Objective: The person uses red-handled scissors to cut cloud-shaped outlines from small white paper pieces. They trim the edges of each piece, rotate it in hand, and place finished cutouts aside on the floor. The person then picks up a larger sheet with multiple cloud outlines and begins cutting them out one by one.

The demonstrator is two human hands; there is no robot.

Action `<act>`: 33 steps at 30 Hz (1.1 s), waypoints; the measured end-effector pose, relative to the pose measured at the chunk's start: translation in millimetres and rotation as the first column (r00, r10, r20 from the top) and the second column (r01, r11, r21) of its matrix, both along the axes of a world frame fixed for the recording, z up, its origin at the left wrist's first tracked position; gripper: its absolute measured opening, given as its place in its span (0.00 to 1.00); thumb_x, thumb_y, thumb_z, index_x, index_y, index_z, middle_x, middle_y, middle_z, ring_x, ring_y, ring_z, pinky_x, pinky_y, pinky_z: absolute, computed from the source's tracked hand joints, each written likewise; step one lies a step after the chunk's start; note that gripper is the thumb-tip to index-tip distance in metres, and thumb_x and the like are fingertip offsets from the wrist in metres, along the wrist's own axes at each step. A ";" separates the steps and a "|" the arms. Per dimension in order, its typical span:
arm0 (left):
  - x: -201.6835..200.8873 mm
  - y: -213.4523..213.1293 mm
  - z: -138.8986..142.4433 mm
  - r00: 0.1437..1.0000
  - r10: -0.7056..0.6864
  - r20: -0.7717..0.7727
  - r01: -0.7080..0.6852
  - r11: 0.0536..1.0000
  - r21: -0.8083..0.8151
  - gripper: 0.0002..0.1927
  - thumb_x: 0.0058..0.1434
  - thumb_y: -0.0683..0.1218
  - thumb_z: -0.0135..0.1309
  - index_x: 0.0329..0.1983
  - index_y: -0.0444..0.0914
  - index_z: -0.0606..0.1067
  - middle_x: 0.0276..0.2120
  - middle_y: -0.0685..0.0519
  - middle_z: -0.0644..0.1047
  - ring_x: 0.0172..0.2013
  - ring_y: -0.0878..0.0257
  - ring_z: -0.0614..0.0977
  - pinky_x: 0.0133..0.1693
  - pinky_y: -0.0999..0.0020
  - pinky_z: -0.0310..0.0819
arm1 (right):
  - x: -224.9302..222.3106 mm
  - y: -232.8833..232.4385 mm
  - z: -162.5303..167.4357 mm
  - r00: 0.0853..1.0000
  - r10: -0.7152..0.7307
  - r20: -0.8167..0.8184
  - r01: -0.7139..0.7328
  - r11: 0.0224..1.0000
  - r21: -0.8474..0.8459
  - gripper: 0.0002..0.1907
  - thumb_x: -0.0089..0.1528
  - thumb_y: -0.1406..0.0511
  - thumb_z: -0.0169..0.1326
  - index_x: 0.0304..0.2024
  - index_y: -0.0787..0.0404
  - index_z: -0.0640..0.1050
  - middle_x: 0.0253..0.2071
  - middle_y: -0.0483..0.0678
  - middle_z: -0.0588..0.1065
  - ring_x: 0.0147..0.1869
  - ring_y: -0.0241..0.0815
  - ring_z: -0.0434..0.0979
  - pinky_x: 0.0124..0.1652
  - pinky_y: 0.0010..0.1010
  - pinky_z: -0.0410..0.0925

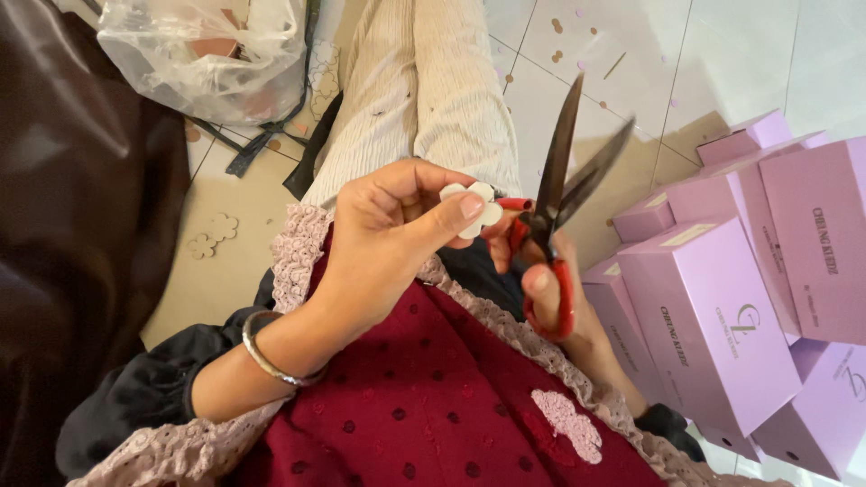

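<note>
Head view, item one: my left hand (388, 225) pinched a white flower-shaped cutout (476, 209) in its fingers above my lap, my right hand (546, 289) gripped red-handled scissors (559, 194), blades parted beside it; best trimmed by turning the cutout slowly into short snips.

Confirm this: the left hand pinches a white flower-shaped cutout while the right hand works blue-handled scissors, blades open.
One detail is off: the scissors have red handles, not blue. The head view shows the left hand pinching the white flower-shaped cutout and the right hand holding the scissors, blades open.
</note>
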State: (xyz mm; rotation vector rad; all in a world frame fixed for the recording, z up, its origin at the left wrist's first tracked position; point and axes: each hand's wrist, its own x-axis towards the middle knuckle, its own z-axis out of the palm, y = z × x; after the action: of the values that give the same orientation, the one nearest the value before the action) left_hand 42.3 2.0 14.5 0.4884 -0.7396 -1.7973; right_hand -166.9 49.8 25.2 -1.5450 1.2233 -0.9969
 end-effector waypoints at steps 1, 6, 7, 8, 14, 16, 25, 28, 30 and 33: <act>1.3 1.0 3.1 1.000 -0.004 -0.011 0.004 1.000 0.009 0.08 0.67 0.39 0.60 0.47 0.29 0.78 0.39 0.47 0.84 0.37 0.69 0.83 0.39 0.77 0.78 | -0.3 -0.3 0.7 0.998 0.035 -0.045 -0.036 0.999 -0.007 0.46 0.60 0.30 0.51 0.51 0.66 0.74 0.34 0.41 0.68 0.37 0.32 0.65 0.37 0.25 0.59; 4.9 7.0 14.8 0.999 0.003 -0.037 -0.003 1.000 -0.002 0.08 0.66 0.37 0.59 0.47 0.27 0.78 0.39 0.45 0.84 0.37 0.67 0.84 0.40 0.72 0.82 | 0.0 -1.2 1.8 0.982 0.137 -0.127 -0.134 0.990 0.037 0.51 0.57 0.26 0.49 0.52 0.66 0.74 0.34 0.41 0.68 0.35 0.32 0.66 0.35 0.25 0.60; 5.8 7.5 15.7 1.000 0.008 0.003 -0.008 1.000 0.006 0.08 0.66 0.36 0.59 0.47 0.27 0.78 0.39 0.45 0.84 0.37 0.66 0.85 0.40 0.72 0.82 | 0.2 -1.5 2.0 0.980 0.140 -0.141 -0.137 0.990 0.033 0.52 0.56 0.26 0.48 0.53 0.66 0.74 0.33 0.41 0.68 0.34 0.31 0.65 0.34 0.25 0.60; 5.8 7.9 16.4 1.000 0.011 -0.028 -0.012 1.000 -0.010 0.08 0.66 0.36 0.60 0.47 0.27 0.78 0.39 0.45 0.83 0.36 0.66 0.84 0.39 0.72 0.82 | 0.3 -1.4 2.2 0.978 0.142 -0.155 -0.139 0.990 0.027 0.54 0.55 0.25 0.48 0.54 0.66 0.73 0.33 0.41 0.68 0.33 0.31 0.65 0.33 0.24 0.59; 8.4 9.9 16.6 0.998 0.006 -0.061 -0.009 0.999 -0.050 0.08 0.68 0.36 0.60 0.47 0.27 0.78 0.38 0.45 0.83 0.34 0.67 0.82 0.39 0.71 0.83 | -2.2 0.1 4.5 0.974 0.175 -0.144 -0.161 0.981 0.106 0.50 0.52 0.24 0.49 0.45 0.62 0.76 0.31 0.40 0.67 0.33 0.31 0.64 0.33 0.25 0.57; 9.1 10.1 16.5 0.998 -0.004 -0.059 0.000 0.998 -0.062 0.08 0.68 0.37 0.60 0.47 0.27 0.78 0.38 0.45 0.83 0.34 0.67 0.82 0.39 0.71 0.83 | -2.8 0.3 4.1 0.976 0.184 -0.118 -0.170 0.978 0.119 0.50 0.52 0.24 0.49 0.44 0.62 0.76 0.30 0.40 0.67 0.33 0.31 0.64 0.33 0.25 0.58; 10.6 9.7 19.0 0.994 0.022 0.105 -0.020 1.000 -0.025 0.08 0.64 0.38 0.62 0.44 0.28 0.80 0.35 0.49 0.83 0.32 0.71 0.82 0.35 0.78 0.80 | -4.5 3.6 4.8 0.979 0.173 -0.106 -0.153 0.973 0.176 0.48 0.49 0.24 0.51 0.37 0.60 0.73 0.27 0.39 0.65 0.29 0.29 0.63 0.29 0.23 0.57; 10.8 9.7 20.2 0.994 0.018 0.105 -0.015 0.999 -0.029 0.08 0.64 0.38 0.62 0.43 0.28 0.80 0.35 0.49 0.83 0.32 0.71 0.82 0.35 0.78 0.80 | -7.3 1.7 2.5 0.972 0.197 -0.131 -0.175 0.971 0.160 0.47 0.49 0.23 0.49 0.35 0.59 0.72 0.24 0.38 0.65 0.27 0.29 0.63 0.27 0.23 0.57; 12.1 10.0 20.3 0.994 0.002 0.105 0.000 1.000 -0.023 0.08 0.64 0.38 0.62 0.43 0.28 0.80 0.35 0.49 0.83 0.31 0.70 0.83 0.34 0.78 0.80 | -9.6 2.0 -0.6 0.967 0.209 -0.148 -0.187 0.971 0.148 0.47 0.50 0.23 0.47 0.33 0.58 0.71 0.23 0.37 0.65 0.25 0.29 0.62 0.26 0.23 0.56; 13.6 8.6 19.1 0.991 0.004 0.133 0.000 0.999 -0.035 0.07 0.64 0.38 0.62 0.42 0.28 0.80 0.34 0.49 0.84 0.31 0.71 0.83 0.34 0.78 0.79 | -13.4 2.1 -6.0 0.963 0.207 -0.174 -0.188 0.975 0.121 0.46 0.50 0.22 0.46 0.31 0.57 0.70 0.22 0.36 0.64 0.24 0.28 0.62 0.25 0.23 0.56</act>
State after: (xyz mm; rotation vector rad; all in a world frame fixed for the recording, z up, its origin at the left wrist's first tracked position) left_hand 55.9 10.6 33.6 0.5900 -0.8608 -1.7595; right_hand -180.3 52.0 19.2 -1.6700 1.1995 -0.6617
